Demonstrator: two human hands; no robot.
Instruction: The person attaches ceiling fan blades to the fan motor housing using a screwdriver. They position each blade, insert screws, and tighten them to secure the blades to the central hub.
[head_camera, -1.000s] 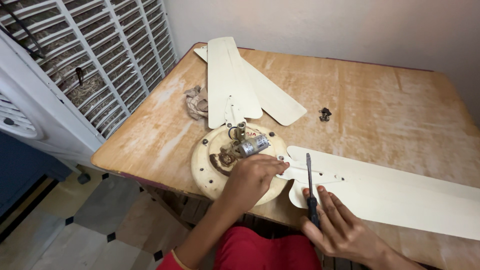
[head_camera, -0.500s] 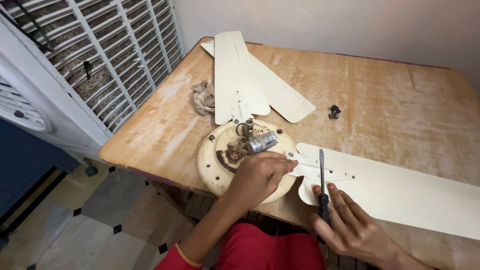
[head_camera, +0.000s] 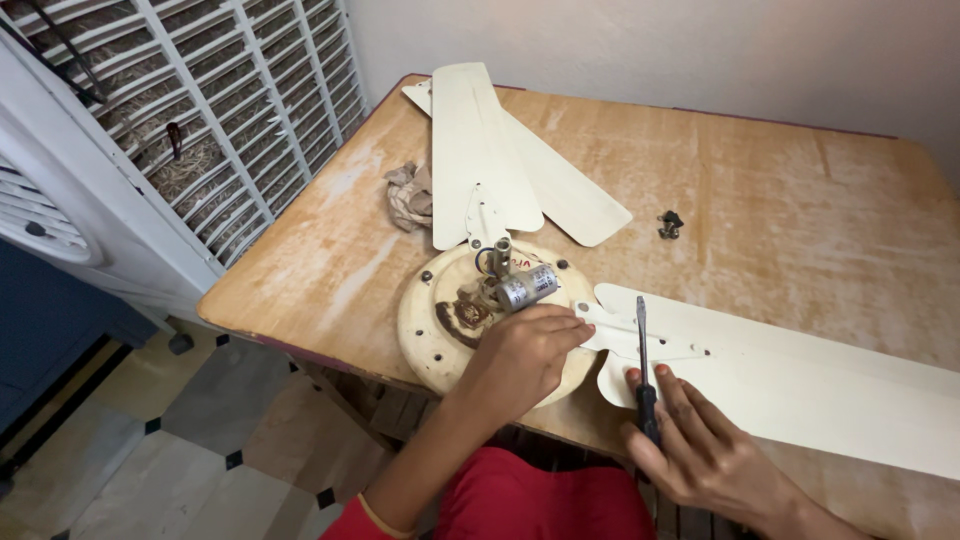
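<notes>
Head view shows a cream ceiling-fan motor housing (head_camera: 450, 330) lying flat near the front edge of the wooden bench (head_camera: 780, 200), with a small silver capacitor (head_camera: 527, 288) on top of it. The left hand (head_camera: 520, 355) rests palm down on the housing's right part, fingers (head_camera: 565, 330) curled loosely together and touching the metal bracket of the fan blade (head_camera: 800, 390) where it meets the housing; whether they pinch anything there cannot be told. Just to the right of those fingers, the right hand (head_camera: 700, 450) grips a screwdriver (head_camera: 643, 365) by its dark handle, fingers wrapped around it, the shaft pointing away from the person and lying over the blade's bracket. That blade runs off to the right along the front edge of the bench. Beyond the left fingers, two more blades (head_camera: 500, 160) fan out toward the far side, one bolted to the housing. A crumpled rag (head_camera: 410, 195) sits to their left, and a small dark metal part (head_camera: 669, 224) lies apart, beyond the right hand. Bare wood spreads wide to the far right. Both forearms come up from below the bench's front edge, the left one wearing a red sleeve (head_camera: 350, 515).
</notes>
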